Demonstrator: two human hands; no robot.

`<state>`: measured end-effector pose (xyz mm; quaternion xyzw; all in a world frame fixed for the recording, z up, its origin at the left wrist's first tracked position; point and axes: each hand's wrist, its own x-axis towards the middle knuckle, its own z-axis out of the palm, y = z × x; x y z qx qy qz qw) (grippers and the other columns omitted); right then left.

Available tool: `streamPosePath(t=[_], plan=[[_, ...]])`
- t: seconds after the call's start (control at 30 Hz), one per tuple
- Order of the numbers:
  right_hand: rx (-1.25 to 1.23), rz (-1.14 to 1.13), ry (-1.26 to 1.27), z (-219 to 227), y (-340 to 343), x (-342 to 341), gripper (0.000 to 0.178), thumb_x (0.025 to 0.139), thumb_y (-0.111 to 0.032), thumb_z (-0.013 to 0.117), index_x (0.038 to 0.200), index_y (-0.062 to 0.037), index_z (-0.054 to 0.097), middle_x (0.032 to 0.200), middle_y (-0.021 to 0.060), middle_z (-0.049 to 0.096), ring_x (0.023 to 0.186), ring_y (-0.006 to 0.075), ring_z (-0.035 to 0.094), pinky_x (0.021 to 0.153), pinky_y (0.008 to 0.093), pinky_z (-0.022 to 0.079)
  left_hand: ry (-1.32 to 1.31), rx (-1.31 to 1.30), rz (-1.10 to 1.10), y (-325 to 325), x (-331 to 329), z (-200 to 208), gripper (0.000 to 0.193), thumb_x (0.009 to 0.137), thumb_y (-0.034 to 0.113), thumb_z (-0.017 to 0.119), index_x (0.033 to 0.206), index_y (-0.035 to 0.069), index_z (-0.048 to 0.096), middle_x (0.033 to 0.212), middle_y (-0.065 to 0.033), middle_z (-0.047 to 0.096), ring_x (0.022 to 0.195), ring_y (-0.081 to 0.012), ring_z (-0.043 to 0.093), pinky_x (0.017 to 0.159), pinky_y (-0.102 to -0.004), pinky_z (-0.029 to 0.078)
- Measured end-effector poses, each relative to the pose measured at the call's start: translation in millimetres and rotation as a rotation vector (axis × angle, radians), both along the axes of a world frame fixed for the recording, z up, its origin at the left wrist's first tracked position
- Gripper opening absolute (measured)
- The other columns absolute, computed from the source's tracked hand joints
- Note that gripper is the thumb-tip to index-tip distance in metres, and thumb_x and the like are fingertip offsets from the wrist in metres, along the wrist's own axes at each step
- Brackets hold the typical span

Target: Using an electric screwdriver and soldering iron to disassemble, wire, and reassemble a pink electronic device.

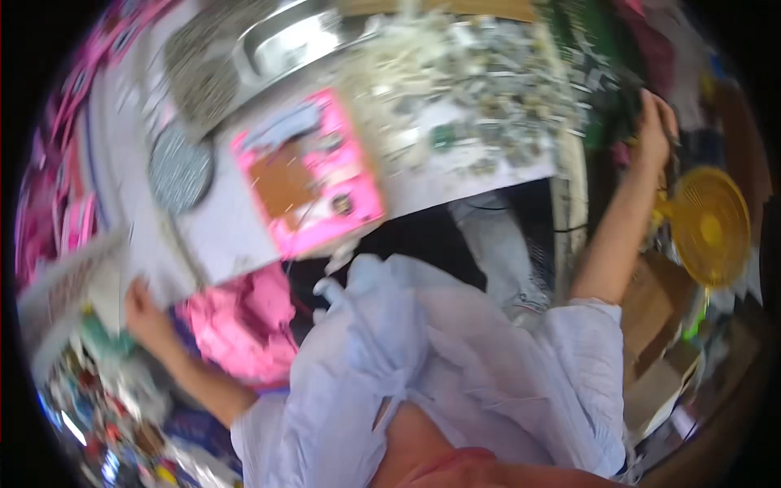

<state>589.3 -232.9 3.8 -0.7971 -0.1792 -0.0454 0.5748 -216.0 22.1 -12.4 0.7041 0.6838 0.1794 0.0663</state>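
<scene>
My left hand [145,313] is at the left, by the near left corner of the white table [236,264] and beside a pale bin. Its fingers are blurred, so whether they grip anything is unclear. Far out to the right, past the table's right edge, my right hand [653,134] reaches forward with its fingers partly stretched and apart, and nothing visible in them. On the table in front of me lies a pink box-like piece [355,167] with a brown panel [285,179] and small parts on it. Neither hand touches it.
A heap of small pale and metal parts [488,89] covers the table's far right. A metal tray [297,37] and a round grey disc [181,167] lie left of it. Pink cloth-like material [244,325] hangs near my left arm. A yellow round basket-like item [712,228] is at right.
</scene>
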Motion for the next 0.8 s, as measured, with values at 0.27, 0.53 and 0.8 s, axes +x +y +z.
streamPosePath(t=[0.27, 0.53, 0.8], plan=[[0.472, 0.296, 0.562, -4, 3, -123, 0.037, 0.096, -0.012, 0.066, 0.127, 0.0044, 0.055, 0.101, 0.0117, 0.066, 0.070, 0.0136, 0.053, 0.064, 0.0273, 0.047, -0.395, 0.039, -0.588, -85, 202, -10, 0.019, 0.079, 0.001, 0.075, 0.096, 0.005, 0.069, 0.095, -0.0098, 0.067, 0.081, -0.0238, 0.061, 0.073, -0.0347, 0.049], [-0.092, 1.104, -0.327, -19, 106, -320, 0.015, 0.074, -0.005, 0.078, 0.087, -0.0068, 0.071, 0.078, 0.0078, 0.066, 0.070, 0.0251, 0.060, 0.066, 0.0354, 0.047, -0.328, 0.119, -0.979, -69, 264, -7, 0.034, 0.073, 0.011, 0.079, 0.106, 0.011, 0.072, 0.103, -0.0049, 0.060, 0.083, -0.0230, 0.058, 0.078, -0.0397, 0.043], [-0.420, 0.964, -0.475, -21, 150, -320, 0.016, 0.077, -0.019, 0.078, 0.077, -0.0067, 0.070, 0.070, 0.0065, 0.066, 0.069, 0.0245, 0.062, 0.063, 0.0364, 0.049, -0.294, 0.125, -0.983, -61, 264, -7, 0.042, 0.073, 0.021, 0.080, 0.113, 0.013, 0.071, 0.111, -0.0052, 0.057, 0.095, -0.0244, 0.056, 0.087, -0.0425, 0.039]])
